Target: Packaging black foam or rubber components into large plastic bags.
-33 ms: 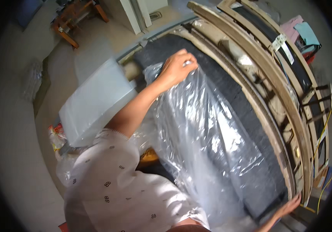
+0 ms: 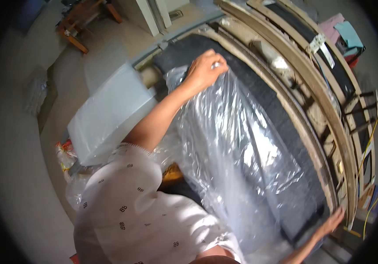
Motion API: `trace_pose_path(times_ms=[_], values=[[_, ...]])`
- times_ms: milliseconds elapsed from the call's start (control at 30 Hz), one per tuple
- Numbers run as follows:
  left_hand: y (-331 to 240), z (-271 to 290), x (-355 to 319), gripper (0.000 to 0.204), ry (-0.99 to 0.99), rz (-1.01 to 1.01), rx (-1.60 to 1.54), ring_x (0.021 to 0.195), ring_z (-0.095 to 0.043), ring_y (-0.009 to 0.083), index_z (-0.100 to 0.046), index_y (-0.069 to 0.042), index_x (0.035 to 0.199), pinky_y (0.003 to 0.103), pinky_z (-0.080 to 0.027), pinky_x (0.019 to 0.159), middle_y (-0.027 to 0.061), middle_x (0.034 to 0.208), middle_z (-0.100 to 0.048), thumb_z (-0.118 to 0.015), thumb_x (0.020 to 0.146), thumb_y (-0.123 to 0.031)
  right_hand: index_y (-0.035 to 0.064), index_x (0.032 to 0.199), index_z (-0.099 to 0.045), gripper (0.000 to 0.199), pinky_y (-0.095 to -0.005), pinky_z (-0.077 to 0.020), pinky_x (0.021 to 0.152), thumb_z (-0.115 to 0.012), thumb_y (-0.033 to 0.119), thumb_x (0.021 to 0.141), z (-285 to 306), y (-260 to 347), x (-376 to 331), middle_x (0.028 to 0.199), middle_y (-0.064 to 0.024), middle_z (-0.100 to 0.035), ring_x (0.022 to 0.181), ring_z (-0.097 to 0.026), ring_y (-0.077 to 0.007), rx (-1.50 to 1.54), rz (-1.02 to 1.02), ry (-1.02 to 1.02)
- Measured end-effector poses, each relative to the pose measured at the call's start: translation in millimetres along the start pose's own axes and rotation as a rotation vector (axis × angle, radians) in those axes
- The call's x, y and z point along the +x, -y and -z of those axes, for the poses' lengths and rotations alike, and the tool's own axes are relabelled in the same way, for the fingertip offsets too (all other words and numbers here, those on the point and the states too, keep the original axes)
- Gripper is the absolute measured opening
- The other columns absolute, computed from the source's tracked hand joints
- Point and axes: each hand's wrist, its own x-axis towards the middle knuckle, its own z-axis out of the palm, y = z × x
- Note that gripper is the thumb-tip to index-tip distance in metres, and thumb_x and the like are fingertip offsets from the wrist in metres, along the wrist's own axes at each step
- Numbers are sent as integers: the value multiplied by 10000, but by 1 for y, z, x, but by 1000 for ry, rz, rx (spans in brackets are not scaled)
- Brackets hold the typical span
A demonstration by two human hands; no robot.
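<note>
pinching the upper edge of a clear plastic sheet, the left hand has its thumb and fingers closed together on the film, a little past 12 o'clock from the middle of the view. from that grip the sheet drops toward 5 o'clock, creased and glinting with bright reflections, lying over a dark-covered table whose surface shows through it. the right hand is out at 4 o'clock, by the table's near right corner, fingers stretched toward the edge; i cannot tell whether they grip anything there. a white sleeve with small dark print wraps the left upper arm at 8 o'clock. beyond the sheet's right side, a pale wooden strip curves along the table edge, and past it wooden frames bend from 12 round to 4 o'clock. a yellow cord hangs at 3 o'clock; pink and teal pieces sit at 2. across the left forearm, a pale grey block stands between 9 and 10 o'clock, a red-and-white plastic bag near its lower corner. farther off, near 11, is a brown wooden stand, blurred.
</note>
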Motion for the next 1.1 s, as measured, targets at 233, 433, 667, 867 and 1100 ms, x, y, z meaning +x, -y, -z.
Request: trace_pose_path(times_ms=[233, 433, 667, 867, 1100], values=[[22, 5, 0, 175, -106, -110, -87, 718, -552, 158, -662, -41, 833, 268, -435, 668, 46, 771, -568, -687, 757, -197, 20, 965, -615, 181, -200, -411, 679, -528, 171, 917, -110, 331, -42, 885, -9, -597, 770, -522, -76, 835, -27, 721], [12, 8, 0, 196, -110, -77, -100, 701, -555, 162, -668, -37, 849, 272, -439, 664, 46, 786, -588, -690, 759, -209, -22, 996, -610, 406, -292, -440, 782, -598, 353, 841, -185, 395, -48, 905, -141, -612, 851, -579, -207, 761, 214, 761], [14, -3, -5, 186, -186, -97, -175, 728, -578, 251, -654, -35, 775, 338, -454, 659, 112, 758, -583, -701, 717, -205, 43, 916, -570, 160, -236, -407, 538, -560, 193, 864, -232, 417, -30, 761, -21, -595, 570, -479, -96, 1085, -8, 711], [11, 2, -3, 204, -134, -35, -154, 750, -571, 197, -664, -27, 828, 299, -445, 683, 72, 801, -594, -691, 740, -209, 82, 1045, -597, 248, -171, -332, 449, -463, 188, 867, -145, 370, -51, 704, 30, -577, 527, -441, -16, 871, -163, 1269], [15, 5, 2, 203, -131, -82, -98, 739, -567, 193, -666, -42, 822, 298, -442, 673, 66, 786, -586, -705, 731, -219, 13, 883, -586, 244, -363, -425, 539, -439, -95, 721, -31, 230, -167, 659, -156, -584, 562, -561, -280, 281, 243, 981]])
